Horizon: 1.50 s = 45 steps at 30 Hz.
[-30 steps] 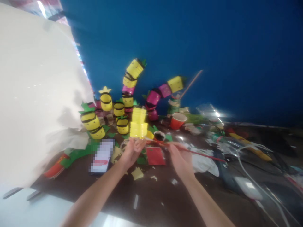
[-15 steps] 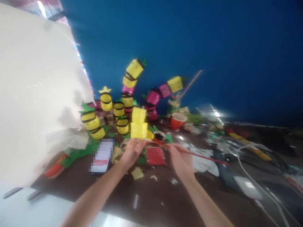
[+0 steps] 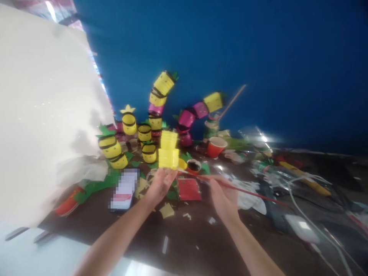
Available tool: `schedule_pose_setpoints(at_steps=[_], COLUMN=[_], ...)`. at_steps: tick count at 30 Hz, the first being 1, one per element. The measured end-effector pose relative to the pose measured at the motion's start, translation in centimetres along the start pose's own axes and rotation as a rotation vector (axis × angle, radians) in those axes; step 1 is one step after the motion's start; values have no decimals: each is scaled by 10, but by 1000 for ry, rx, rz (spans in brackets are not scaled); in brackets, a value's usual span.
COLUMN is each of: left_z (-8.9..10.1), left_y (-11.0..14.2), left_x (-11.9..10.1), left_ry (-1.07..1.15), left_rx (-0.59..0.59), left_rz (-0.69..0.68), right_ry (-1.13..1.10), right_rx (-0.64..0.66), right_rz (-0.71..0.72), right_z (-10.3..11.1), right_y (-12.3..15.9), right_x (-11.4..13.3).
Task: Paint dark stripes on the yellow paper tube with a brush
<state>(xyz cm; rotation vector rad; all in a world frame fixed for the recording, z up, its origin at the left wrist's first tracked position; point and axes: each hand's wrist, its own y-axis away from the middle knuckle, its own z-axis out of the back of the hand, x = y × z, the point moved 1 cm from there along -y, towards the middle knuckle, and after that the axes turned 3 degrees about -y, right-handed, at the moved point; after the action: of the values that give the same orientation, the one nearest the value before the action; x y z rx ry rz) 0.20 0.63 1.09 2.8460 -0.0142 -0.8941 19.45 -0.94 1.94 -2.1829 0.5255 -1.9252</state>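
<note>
My left hand [image 3: 163, 183] is closed on the bottom of a bright yellow ribbed piece [image 3: 168, 150], two sections stacked upright; what it is made of I cannot tell. A long red-handled paintbrush [image 3: 247, 192] is pinched in my right hand [image 3: 220, 193], its tip pointing left toward the base of the yellow piece. Just behind the brush is a small cup of dark paint [image 3: 194, 165], with something yellow beside it. A flat red square [image 3: 189, 189] lies on the table between my hands.
Several yellow, black-banded cup figures with green leaf tops [image 3: 112, 150] stand behind. A phone [image 3: 125, 189] lies left. A red paper cup [image 3: 217, 147] is back right, a tipped red cup [image 3: 68, 201] front left. Plastic bottles, white cables [image 3: 293, 195] and paper scraps [image 3: 167, 211] litter the dark table [image 3: 143, 241].
My right hand has shifted slightly to the right with the paintbrush. My left hand and the yellow piece stay almost in place.
</note>
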Motion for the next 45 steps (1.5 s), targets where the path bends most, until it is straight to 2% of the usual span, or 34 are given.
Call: schedule_pose_setpoints(at_steps=[7, 11, 15, 18, 22, 27, 31, 34, 38, 42, 45], left_z=[5, 11, 8, 5, 4, 7, 10, 10, 10, 11, 11], left_y=[1, 0, -2, -2, 1, 2, 2, 2, 2, 3, 3], left_x=[1, 1, -1, -2, -1, -3, -7, -8, -6, -2, -2], left_ry=[18, 18, 34, 55, 68, 39, 33, 60, 36, -1, -5], left_rx=[48, 83, 23, -19, -24, 37, 35, 64, 59, 67, 41], left_rz=[32, 93, 95, 103, 140, 165, 189, 198, 209, 218, 222], right_ry=[78, 98, 137, -7, -149, -24, 54, -62, -224, -109, 31], right_rx=[-21, -56, -141, -175, -107, -49, -112, -146, -98, -27, -48], right_rz=[3, -31, -27, -36, -48, -60, -24, -26, -37, -40, 5], right_z=[-8, -5, 2, 3, -4, -6, 1, 1, -3, -6, -5], right_y=[-1, -6, -10, -10, -6, -4, -6, -7, -4, 1, 1], right_x=[10, 9, 2, -2, 1, 5, 1, 0, 2, 5, 12])
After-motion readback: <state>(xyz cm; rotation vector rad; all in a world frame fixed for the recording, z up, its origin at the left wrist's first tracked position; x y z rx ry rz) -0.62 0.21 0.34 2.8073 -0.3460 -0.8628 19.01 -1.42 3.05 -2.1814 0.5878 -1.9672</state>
